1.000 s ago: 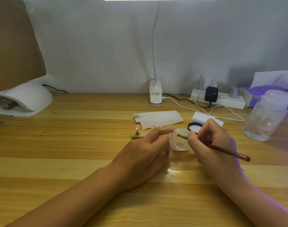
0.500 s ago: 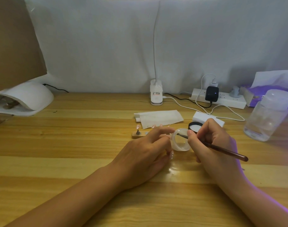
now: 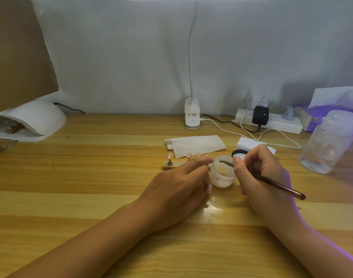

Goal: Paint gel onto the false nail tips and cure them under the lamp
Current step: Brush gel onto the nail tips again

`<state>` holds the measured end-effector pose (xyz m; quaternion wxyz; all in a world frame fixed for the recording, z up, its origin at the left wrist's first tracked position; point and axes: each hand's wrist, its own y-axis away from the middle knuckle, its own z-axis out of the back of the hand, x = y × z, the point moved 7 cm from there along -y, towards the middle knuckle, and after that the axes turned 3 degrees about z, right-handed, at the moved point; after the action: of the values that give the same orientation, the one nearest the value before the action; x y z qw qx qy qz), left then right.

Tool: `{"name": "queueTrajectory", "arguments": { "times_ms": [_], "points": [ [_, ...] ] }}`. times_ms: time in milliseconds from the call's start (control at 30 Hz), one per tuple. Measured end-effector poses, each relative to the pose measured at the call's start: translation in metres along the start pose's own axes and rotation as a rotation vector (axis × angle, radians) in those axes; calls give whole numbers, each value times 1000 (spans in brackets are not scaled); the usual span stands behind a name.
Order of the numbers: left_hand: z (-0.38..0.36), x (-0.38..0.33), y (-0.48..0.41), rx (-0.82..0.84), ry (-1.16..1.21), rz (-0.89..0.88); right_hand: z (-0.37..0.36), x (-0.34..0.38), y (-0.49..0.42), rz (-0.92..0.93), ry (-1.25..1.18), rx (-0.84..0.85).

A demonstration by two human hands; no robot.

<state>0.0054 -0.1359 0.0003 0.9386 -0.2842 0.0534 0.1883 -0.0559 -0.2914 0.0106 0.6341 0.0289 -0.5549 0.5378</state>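
My left hand [image 3: 177, 185] holds a small frosted gel jar [image 3: 221, 173], tilted so its mouth faces my right hand. In my right hand [image 3: 260, 173] is a brown brush [image 3: 280, 186], its dark tip inside the jar's mouth. Behind my left fingers a wooden holder [image 3: 168, 166] carries several pink false nail tips [image 3: 169, 155] on pegs; part of the holder is hidden by my fingers. The white curing lamp [image 3: 35, 117] sits at the far left of the desk. The jar's black lid [image 3: 238, 153] lies just behind the jar.
A folded tissue [image 3: 195, 145] and a white pad [image 3: 249, 144] lie behind the holder. A desk lamp base [image 3: 192, 117], a power strip [image 3: 272, 122] with cables and a clear plastic bottle [image 3: 328, 143] stand at the back and right. A cardboard panel [image 3: 17, 49] rises at left.
The jar has tipped slightly more upright in my left hand and the brush tip has shifted a little within its mouth. Both hands stay in the same place.
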Motion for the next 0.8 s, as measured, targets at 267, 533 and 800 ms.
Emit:
{"name": "queueTrajectory", "arguments": {
  "times_ms": [267, 533, 800],
  "points": [
    [0, 5, 0, 45, 60, 56, 2, -7, -2, -39, -4, -20],
    [1, 6, -2, 41, 29, 105, 10, -10, -4, -67, 9, -72],
    [-2, 14, -1, 88, 55, 181, 19, -9, -5, -109, -86, -150]
  ]
}}
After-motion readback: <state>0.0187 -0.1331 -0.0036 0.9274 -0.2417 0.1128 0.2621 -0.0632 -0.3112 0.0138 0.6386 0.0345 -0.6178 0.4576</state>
